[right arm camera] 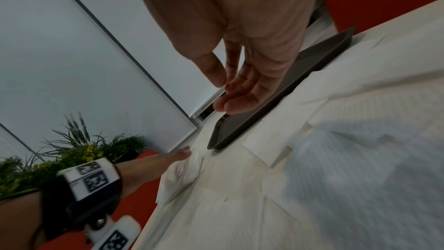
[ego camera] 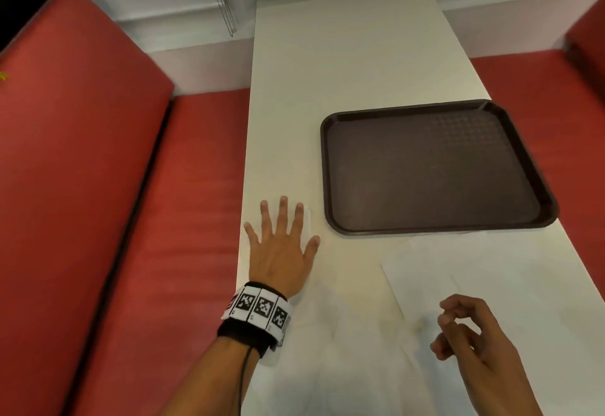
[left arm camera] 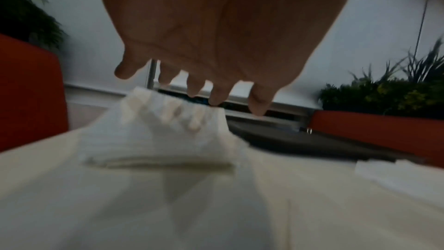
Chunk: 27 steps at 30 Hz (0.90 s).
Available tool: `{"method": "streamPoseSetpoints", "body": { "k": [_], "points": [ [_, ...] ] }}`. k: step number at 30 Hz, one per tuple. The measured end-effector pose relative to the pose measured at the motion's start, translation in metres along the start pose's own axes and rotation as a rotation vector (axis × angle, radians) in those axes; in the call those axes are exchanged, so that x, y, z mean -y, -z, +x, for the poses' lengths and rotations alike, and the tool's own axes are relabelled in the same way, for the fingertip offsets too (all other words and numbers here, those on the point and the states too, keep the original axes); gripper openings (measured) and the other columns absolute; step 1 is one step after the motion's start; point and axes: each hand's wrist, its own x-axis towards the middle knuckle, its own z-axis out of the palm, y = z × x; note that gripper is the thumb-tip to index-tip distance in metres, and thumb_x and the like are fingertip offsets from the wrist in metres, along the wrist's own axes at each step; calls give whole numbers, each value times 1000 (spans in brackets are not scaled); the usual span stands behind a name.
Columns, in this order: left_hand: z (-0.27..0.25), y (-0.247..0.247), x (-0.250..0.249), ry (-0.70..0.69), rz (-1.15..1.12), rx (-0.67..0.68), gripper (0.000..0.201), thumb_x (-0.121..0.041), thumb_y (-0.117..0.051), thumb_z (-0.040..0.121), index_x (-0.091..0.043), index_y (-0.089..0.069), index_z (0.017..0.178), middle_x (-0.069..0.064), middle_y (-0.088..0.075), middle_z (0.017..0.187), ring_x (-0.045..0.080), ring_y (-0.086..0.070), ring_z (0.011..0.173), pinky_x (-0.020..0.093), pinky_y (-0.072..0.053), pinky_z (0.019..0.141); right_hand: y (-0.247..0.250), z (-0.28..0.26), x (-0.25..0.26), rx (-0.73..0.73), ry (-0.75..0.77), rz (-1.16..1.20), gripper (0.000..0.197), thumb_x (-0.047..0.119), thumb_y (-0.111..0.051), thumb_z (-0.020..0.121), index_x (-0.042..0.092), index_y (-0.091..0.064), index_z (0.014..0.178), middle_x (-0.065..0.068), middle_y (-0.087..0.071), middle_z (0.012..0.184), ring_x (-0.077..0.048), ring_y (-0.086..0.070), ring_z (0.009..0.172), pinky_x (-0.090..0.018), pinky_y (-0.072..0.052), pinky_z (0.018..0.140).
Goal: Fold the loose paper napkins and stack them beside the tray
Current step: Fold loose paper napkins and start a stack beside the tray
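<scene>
White tissue paper covers most of the near end of the table (ego camera: 343, 72): several loose napkins (ego camera: 422, 281) lie unfolded and overlapping between the person and the tray, hard to tell apart from the pale tabletop. They look thin, limp and almost weightless, with faint creases and an embossed weave visible in the right wrist view. Paper like this probably slides easily on the smooth surface, tears if dragged under pressure, and lifts with any quick movement, so a corner or an edge is the sensible place to pinch, with the other palm pinning the sheet while the fold is creased.

Nearest on the right, the right hand (ego camera: 468, 334) hangs over those loose sheets with its fingers loosely curled and the thumb close to the fingertips; it grasps nothing that I can see, and I cannot tell whether it touches the paper.

Further out on the left, the left hand (ego camera: 281, 245) has its fingers straight and spread above the folded napkin stack (left arm camera: 156, 136), palm down. The left wrist view shows the fingertips just clear of the top layer, while the head view cannot settle whether the palm presses it. That stack sits near the table's left edge, just beside the near left corner of the brown plastic tray (ego camera: 435, 167), not touching it.

Beyond lie bare tabletop and red bench seats (ego camera: 98, 154) on both sides.
</scene>
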Motion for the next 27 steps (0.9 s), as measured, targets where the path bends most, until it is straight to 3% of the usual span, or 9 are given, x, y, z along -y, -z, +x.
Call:
{"method": "streamPoseSetpoints", "body": {
  "k": [2, 4, 6, 11, 15, 17, 20, 23, 27],
  "points": [
    [11, -10, -2, 9, -14, 137, 73, -67, -11, 98, -30, 9, 158, -1, 19, 166, 35, 23, 150, 67, 3, 118, -1, -1, 4, 12, -15, 26, 12, 2, -56, 94, 14, -60, 94, -15, -60, 81, -21, -62, 51, -6, -42, 51],
    [20, -18, -1, 14, -29, 210, 76, -70, -9, 96, -30, 13, 157, -1, 21, 165, 35, 24, 150, 66, 5, 118, -2, -2, 3, 20, -8, 34, 21, 3, -57, 94, 23, -60, 88, -17, -61, 77, -18, -61, 49, -6, -43, 53],
    [24, -25, 1, 7, -34, 238, 78, -70, -9, 95, -29, 18, 156, 0, 24, 164, 37, 23, 150, 64, 3, 120, -3, -2, -1, 28, -6, 19, 30, 4, -57, 93, 32, -59, 82, -7, -61, 73, -18, -62, 49, -8, -43, 54],
    [25, -35, 0, 22, -19, 253, 87, -77, -6, 88, -29, 26, 153, 1, 34, 161, 37, 30, 147, 65, 5, 119, 1, 3, -7, 49, -23, -24, 20, 2, -56, 94, 21, -60, 95, 6, -59, 78, -15, -65, 54, -11, -47, 56],
    [25, -20, -2, 25, -19, 312, 96, -84, 2, 77, -31, 18, 156, -1, 26, 164, 36, 22, 150, 65, 0, 119, 3, 14, -18, 111, 129, -295, 22, 13, -59, 94, 34, -57, 102, 16, -56, 99, -9, -62, 85, -16, -48, 68],
    [20, -11, -2, 37, -39, 315, 94, -83, 3, 77, -33, 10, 157, -4, 18, 166, 33, 17, 152, 66, -1, 119, -3, 28, -28, 75, 259, -613, 27, 21, -66, 90, 31, -58, 114, 12, -51, 113, -10, -54, 95, -19, -44, 75],
    [5, -3, -2, 52, -83, 325, 87, -81, 2, 81, -39, 8, 157, -7, 14, 167, 29, 16, 153, 68, -1, 118, -18, 49, -40, 64, 306, -905, 48, 32, -80, 76, 21, -63, 119, -2, -58, 110, -21, -57, 89, -32, -52, 66],
    [-7, 4, -3, 33, -81, 267, 81, -79, -1, 84, -42, 10, 156, -7, 14, 167, 28, 16, 153, 67, 0, 119, -22, 58, -44, 25, 331, -962, 39, 31, -84, 72, 23, -68, 107, -2, -62, 101, -22, -59, 83, -34, -53, 61],
    [-24, 15, -17, -33, -105, 82, 77, -76, -6, 91, -38, 1, 158, -7, 7, 167, 23, 15, 153, 57, 3, 121, -14, 59, -45, -30, 373, -923, 17, 23, -80, 79, 23, -75, 95, 1, -65, 94, -22, -61, 79, -34, -50, 59]
  ]
}}
